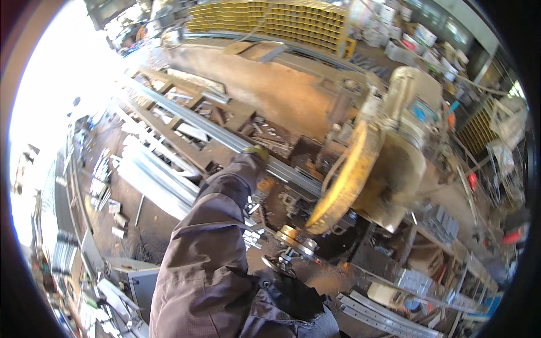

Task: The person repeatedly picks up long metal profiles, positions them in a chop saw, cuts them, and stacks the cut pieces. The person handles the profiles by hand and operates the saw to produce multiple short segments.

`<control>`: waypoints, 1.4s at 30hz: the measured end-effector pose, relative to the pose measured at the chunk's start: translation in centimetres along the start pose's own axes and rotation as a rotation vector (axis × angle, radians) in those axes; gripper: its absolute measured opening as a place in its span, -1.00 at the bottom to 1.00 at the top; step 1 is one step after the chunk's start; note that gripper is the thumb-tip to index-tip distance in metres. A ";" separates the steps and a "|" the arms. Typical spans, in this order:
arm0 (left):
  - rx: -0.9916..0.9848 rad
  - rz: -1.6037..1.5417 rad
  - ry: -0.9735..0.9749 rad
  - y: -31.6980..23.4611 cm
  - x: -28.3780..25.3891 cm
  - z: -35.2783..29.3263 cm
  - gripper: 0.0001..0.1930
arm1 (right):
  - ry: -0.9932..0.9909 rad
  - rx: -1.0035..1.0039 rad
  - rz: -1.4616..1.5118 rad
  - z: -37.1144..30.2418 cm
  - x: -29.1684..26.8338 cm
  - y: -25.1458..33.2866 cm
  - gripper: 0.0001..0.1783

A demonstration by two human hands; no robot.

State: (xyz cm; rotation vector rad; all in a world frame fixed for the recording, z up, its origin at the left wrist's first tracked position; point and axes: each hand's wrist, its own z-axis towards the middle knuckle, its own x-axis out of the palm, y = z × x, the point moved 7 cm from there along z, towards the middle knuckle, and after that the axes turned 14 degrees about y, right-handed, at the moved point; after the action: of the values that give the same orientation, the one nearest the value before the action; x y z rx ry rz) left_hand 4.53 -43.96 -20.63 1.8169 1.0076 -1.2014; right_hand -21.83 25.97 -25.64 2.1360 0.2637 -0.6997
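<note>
My left arm, in a grey-brown sleeve, reaches forward from the lower edge. My left hand, in a yellowish glove, is closed over long silvery metal channels; its fingers are partly hidden by the cuff. These channels run from the far left, under the hand, toward a large cut-off saw. The saw has a worn yellow blade guard and a dusty motor. A handwheel with a screw sits just right of my sleeve, below the guard. My right hand is not in view.
Sheet-metal lengths lie left of my arm, with offcuts scattered about. Stacked yellow grating stands at the back. Perforated metal strips lie at the lower right. A grey metal cabinet stands at the lower left.
</note>
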 end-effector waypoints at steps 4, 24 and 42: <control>-0.082 -0.206 -0.015 -1.8 3.6 2.4 -0.61 | 0.057 -0.032 -0.044 3.4 -0.1 1.8 -0.02; 0.156 -0.293 0.188 -3.9 -0.7 -2.5 -0.58 | 0.238 -0.096 -0.124 8.9 2.4 5.9 -0.10; 0.550 -0.778 -0.462 -4.1 0.6 -8.7 0.09 | 0.310 0.556 0.081 -6.6 -13.6 -25.9 -0.15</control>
State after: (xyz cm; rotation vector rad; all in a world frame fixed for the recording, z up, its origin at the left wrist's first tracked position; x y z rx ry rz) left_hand 4.30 -34.50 -19.14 1.3966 1.2170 -2.4359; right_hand -41.27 47.90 -32.05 2.7738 0.1547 -0.4199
